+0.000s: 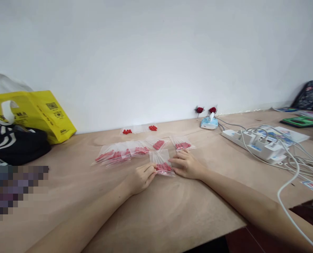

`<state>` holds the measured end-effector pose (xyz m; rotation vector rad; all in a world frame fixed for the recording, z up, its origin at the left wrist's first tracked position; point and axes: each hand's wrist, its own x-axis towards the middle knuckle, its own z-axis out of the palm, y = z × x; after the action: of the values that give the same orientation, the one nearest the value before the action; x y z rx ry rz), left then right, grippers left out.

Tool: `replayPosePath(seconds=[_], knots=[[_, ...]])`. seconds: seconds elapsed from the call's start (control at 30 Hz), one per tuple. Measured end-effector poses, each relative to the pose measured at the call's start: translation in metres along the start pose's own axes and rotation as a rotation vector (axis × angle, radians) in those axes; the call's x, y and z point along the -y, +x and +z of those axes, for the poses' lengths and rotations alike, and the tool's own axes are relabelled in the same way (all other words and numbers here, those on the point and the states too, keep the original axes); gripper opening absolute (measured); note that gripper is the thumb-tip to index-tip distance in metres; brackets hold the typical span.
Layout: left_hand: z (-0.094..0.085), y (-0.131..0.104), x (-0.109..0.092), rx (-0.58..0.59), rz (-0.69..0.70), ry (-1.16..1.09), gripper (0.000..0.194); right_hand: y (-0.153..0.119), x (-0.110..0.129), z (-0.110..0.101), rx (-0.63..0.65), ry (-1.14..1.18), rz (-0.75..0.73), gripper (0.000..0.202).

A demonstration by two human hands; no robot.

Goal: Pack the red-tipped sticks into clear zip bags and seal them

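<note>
A small clear bag of red pieces [163, 166] lies between my hands near the middle of the table. My left hand [143, 177] pinches its left edge with closed fingers. At its right edge rests my right hand [185, 164], its fingers bent and slightly apart, touching the plastic. Just behind my right hand is another bag of red pieces [182, 145]. Several similar bags [116, 154] overlap to the left, and one bag [158, 144] lies behind the middle one. By the wall, two small groups of red pieces [127, 131] [152, 128] sit on clear plastic.
A yellow bag [51, 116] and a black striped item [21, 144] stand at the left. A tissue pack [209, 123] is by the wall. On the right are a power strip [261, 146] with tangled cables, a green tray [302, 121] and a dark case [310, 95].
</note>
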<state>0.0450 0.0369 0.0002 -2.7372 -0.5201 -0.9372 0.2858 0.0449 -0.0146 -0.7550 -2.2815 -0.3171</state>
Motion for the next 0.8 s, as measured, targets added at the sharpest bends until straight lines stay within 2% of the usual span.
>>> replayPosePath(seconds=[0.13, 0.23, 0.33, 0.47, 0.63, 0.8], knots=[[0.001, 0.000, 0.002, 0.029, -0.106, -0.101, 0.011, 0.001, 0.005, -0.006, 0.052, -0.061, -0.168, 0.018], [0.004, 0.003, 0.004, 0.033, -0.130, -0.159, 0.011, -0.002, 0.008, -0.013, 0.136, -0.036, -0.187, 0.022], [0.004, 0.005, 0.006, 0.069, -0.103, -0.183, 0.008, -0.004, 0.011, -0.016, 0.165, -0.033, -0.180, 0.021], [-0.004, 0.005, 0.014, 0.040, 0.026, -0.045, 0.009, -0.001, 0.012, -0.011, 0.095, -0.106, -0.218, 0.017], [-0.011, 0.002, 0.023, -0.014, 0.285, 0.187, 0.014, 0.002, 0.008, -0.008, 0.026, -0.224, -0.318, 0.020], [-0.012, 0.003, 0.022, -0.050, 0.369, 0.229, 0.017, 0.000, 0.002, -0.009, 0.025, -0.278, -0.402, 0.024]])
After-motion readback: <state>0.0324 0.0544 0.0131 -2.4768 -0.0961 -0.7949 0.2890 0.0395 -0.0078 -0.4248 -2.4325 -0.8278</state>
